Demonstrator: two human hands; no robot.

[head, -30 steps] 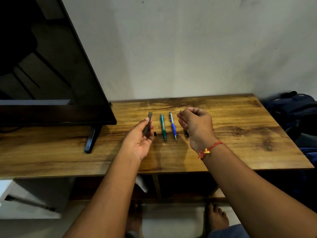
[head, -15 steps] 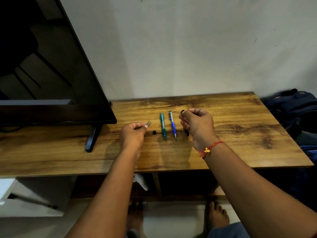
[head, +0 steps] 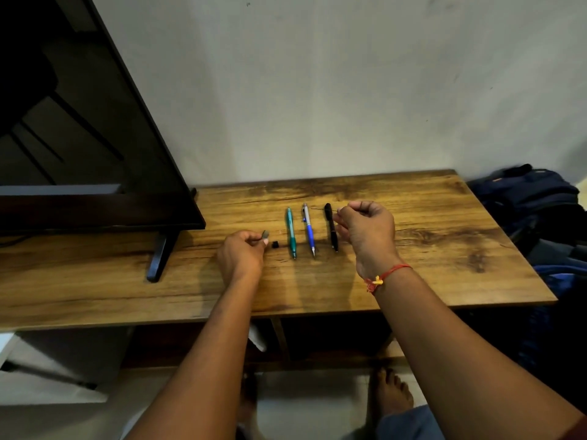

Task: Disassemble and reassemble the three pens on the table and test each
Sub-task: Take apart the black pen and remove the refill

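Green pen (head: pixel 291 231): we see it whole, with a teal barrel, flat on the table (head: pixel 413 249), tip toward us.
Blue pen (head: pixel 308 228): silver upper half and blue grip, flat just right of the green pen and parallel to it.
Black pen body (head: pixel 331 227): slim, flat on the table, right of the blue pen.
Small black piece (head: pixel 275 244): on the table, just left of the green pen.
Grey barrel piece (head: pixel 265 234): we see its end poking from the left hand (head: pixel 243 255), which pinches it.
Thin rod (head: pixel 319 208): a fine dark line pinched by the right hand (head: pixel 365 230), pointing left.
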